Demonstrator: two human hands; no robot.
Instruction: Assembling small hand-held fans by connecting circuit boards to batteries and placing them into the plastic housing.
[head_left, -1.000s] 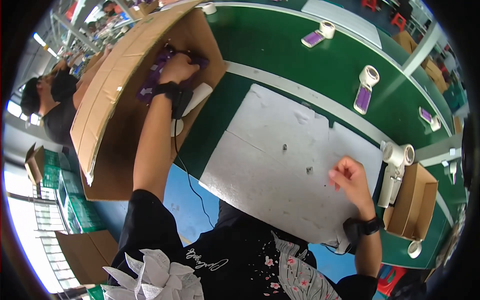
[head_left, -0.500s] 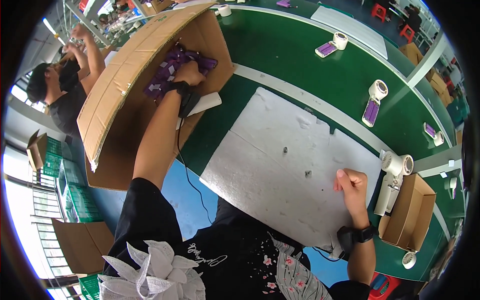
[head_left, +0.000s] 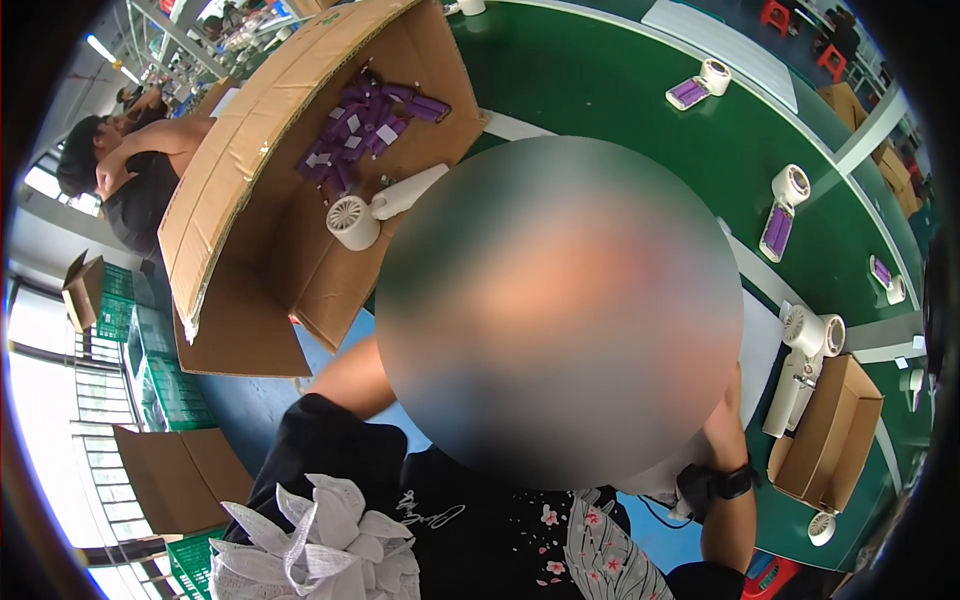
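Left hand: blurred, we can't tell its grip
Right hand (head_left: 724,432): mostly blurred, we can't tell either
Box (head_left: 232,135): we see purple packs (head_left: 352,128) inside, white fan (head_left: 353,222) near them

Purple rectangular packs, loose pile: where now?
Head view, upper left: the loose purple packs lie inside the large brown cardboard box, just above the white round slotted fan head in frame.

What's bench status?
Left grip hidden in blur; right grip mostly blurred, hold unclear. Purple packs piled inside cardboard box. White fan near them.
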